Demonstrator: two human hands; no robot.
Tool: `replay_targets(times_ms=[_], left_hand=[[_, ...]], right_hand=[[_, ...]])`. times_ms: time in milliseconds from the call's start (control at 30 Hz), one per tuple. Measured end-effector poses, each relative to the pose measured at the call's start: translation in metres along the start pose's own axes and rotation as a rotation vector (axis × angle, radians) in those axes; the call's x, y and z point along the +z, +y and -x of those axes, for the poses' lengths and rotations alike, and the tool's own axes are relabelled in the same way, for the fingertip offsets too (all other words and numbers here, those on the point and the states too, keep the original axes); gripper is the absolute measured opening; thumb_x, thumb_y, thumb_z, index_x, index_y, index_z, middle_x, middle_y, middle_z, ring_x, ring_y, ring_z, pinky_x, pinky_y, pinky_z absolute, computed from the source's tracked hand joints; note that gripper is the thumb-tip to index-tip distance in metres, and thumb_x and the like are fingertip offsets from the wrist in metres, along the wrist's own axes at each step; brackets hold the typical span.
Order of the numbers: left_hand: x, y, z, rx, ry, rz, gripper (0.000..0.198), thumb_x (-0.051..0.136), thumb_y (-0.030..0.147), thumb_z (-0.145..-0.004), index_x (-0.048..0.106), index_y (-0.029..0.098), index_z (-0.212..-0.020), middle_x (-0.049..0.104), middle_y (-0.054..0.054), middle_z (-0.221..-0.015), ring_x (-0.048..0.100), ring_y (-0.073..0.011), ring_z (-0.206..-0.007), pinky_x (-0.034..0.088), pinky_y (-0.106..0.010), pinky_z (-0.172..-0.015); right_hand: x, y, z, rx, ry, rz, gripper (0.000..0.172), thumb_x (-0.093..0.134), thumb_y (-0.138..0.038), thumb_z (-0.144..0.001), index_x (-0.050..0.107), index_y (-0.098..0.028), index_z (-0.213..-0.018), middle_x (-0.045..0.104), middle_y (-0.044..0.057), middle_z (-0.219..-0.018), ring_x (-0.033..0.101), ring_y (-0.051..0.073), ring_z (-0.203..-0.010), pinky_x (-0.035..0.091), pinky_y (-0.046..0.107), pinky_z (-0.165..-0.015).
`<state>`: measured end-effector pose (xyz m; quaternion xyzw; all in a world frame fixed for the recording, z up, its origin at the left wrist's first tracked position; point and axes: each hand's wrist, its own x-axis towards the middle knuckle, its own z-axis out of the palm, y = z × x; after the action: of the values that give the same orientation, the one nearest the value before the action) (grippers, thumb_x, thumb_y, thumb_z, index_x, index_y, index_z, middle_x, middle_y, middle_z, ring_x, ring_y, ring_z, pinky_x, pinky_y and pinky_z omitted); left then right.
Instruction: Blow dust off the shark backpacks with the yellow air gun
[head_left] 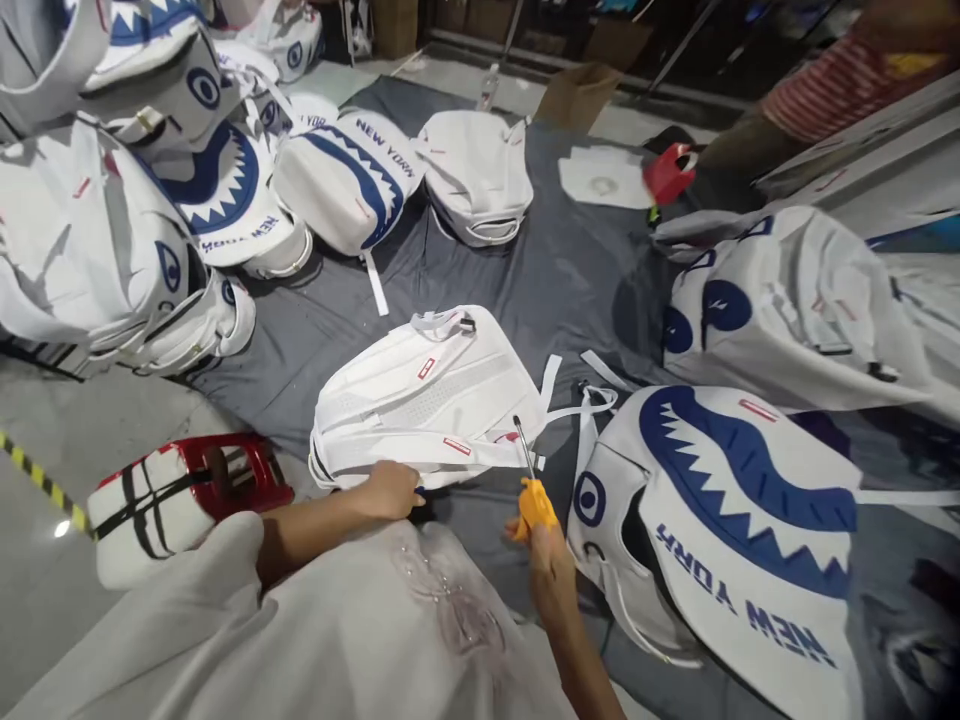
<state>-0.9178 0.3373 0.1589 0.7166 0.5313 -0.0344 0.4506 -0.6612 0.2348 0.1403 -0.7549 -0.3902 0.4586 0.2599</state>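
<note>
A white backpack [390, 400] with red labels lies strap side up on the dark cloth before me. My left hand [391, 490] is closed at the backpack's near edge, its fingertips partly hidden; what they pinch cannot be made out. In my right hand [546, 545] is a yellow-orange tool [537, 505] with a thin dark metal shaft. The shaft points up and away, its tip over the backpack's lower right part, near a strap end. Whether the tip touches the fabric is unclear.
White backpacks [97, 230] with blue shark-mouth prints are piled at left; more [750, 480] lie at right. A red-and-white case [180, 500] sits at lower left. Beyond the dark cloth [585, 280] are a red object [670, 175], a bottle [488, 88] and another person's striped sleeve [825, 85].
</note>
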Motion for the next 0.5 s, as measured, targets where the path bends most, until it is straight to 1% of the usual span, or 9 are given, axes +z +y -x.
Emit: replay_targets(times_ms=[67,133,167,200,267,300,367,433,500], left_hand=[[-0.018,0.000,0.007,-0.045,0.091,-0.015,0.054,0.039,0.051,-0.098,0.077,0.016,-0.085,0.073,-0.006,-0.071,0.071,-0.0182,-0.070,0.058,-0.025,-0.069],[-0.049,-0.010,-0.001,-0.091,0.289,-0.091,0.052,0.043,0.052,-0.097,0.075,0.015,-0.113,0.077,-0.010,-0.100,0.073,-0.0230,-0.098,0.057,-0.029,-0.087],[-0.064,-0.019,-0.008,-0.131,0.388,-0.148,0.051,0.053,0.050,-0.094,0.066,0.016,-0.129,0.072,-0.013,-0.121,0.066,-0.0271,-0.117,0.052,-0.036,-0.100],[-0.076,-0.029,-0.015,-0.174,0.453,-0.207,0.062,0.065,0.046,-0.088,0.056,0.017,-0.141,0.061,-0.016,-0.140,0.054,-0.0317,-0.133,0.043,-0.044,-0.111],[-0.084,-0.049,-0.024,-0.247,0.466,-0.253,0.082,0.077,0.037,-0.080,0.043,0.016,-0.151,0.039,-0.020,-0.158,0.034,-0.0374,-0.147,0.026,-0.051,-0.121],[-0.079,-0.057,-0.025,-0.268,0.430,-0.230,0.081,0.076,0.034,-0.081,0.041,0.015,-0.152,0.032,-0.021,-0.162,0.030,-0.0384,-0.149,0.022,-0.052,-0.122],[-0.053,-0.066,-0.012,-0.294,0.389,-0.142,0.068,0.065,0.026,-0.089,0.041,0.013,-0.152,0.027,-0.022,-0.163,0.032,-0.0380,-0.146,0.022,-0.049,-0.121],[-0.019,-0.069,0.017,-0.319,0.383,-0.065,0.059,0.056,0.016,-0.090,0.047,0.012,-0.148,0.036,-0.023,-0.158,0.043,-0.0370,-0.139,0.029,-0.049,-0.117],[0.009,-0.072,0.051,-0.340,0.352,-0.007,0.052,0.057,0.013,-0.088,0.057,0.014,-0.139,0.056,-0.021,-0.143,0.054,-0.0355,-0.127,0.038,-0.048,-0.109]], right_hand=[[-0.003,0.008,-0.010,0.008,-0.077,0.000,0.063,0.029,-0.067,-0.094,0.057,-0.018,-0.122,0.071,0.012,-0.095,0.069,0.030,-0.089,0.053,0.049,-0.090],[-0.012,0.011,-0.017,-0.004,-0.123,0.002,0.062,0.029,-0.066,-0.095,0.056,-0.018,-0.124,0.071,0.012,-0.094,0.069,0.028,-0.086,0.055,0.044,-0.085],[-0.017,0.011,-0.020,-0.006,-0.124,-0.001,0.061,0.029,-0.067,-0.095,0.057,-0.019,-0.121,0.070,0.011,-0.094,0.069,0.027,-0.085,0.056,0.043,-0.084],[-0.022,0.009,-0.023,-0.004,-0.118,-0.009,0.060,0.029,-0.068,-0.095,0.057,-0.020,-0.117,0.070,0.011,-0.093,0.070,0.026,-0.084,0.057,0.042,-0.082],[-0.030,0.002,-0.029,0.011,-0.117,-0.039,0.059,0.030,-0.071,-0.094,0.057,-0.020,-0.111,0.070,0.011,-0.091,0.070,0.026,-0.081,0.058,0.042,-0.079],[-0.033,-0.003,-0.031,0.024,-0.141,-0.053,0.059,0.032,-0.071,-0.093,0.056,-0.020,-0.110,0.070,0.011,-0.090,0.070,0.026,-0.080,0.059,0.042,-0.078],[-0.033,-0.015,-0.034,0.058,-0.244,-0.057,0.056,0.036,-0.071,-0.091,0.056,-0.021,-0.108,0.070,0.010,-0.086,0.070,0.025,-0.076,0.059,0.041,-0.075],[-0.028,-0.026,-0.034,0.070,-0.351,-0.030,0.053,0.038,-0.071,-0.090,0.056,-0.023,-0.105,0.069,0.008,-0.081,0.069,0.025,-0.071,0.059,0.040,-0.071],[-0.021,-0.035,-0.033,0.048,-0.398,0.030,0.052,0.038,-0.072,-0.090,0.056,-0.025,-0.104,0.067,0.005,-0.074,0.067,0.025,-0.066,0.057,0.040,-0.067]])
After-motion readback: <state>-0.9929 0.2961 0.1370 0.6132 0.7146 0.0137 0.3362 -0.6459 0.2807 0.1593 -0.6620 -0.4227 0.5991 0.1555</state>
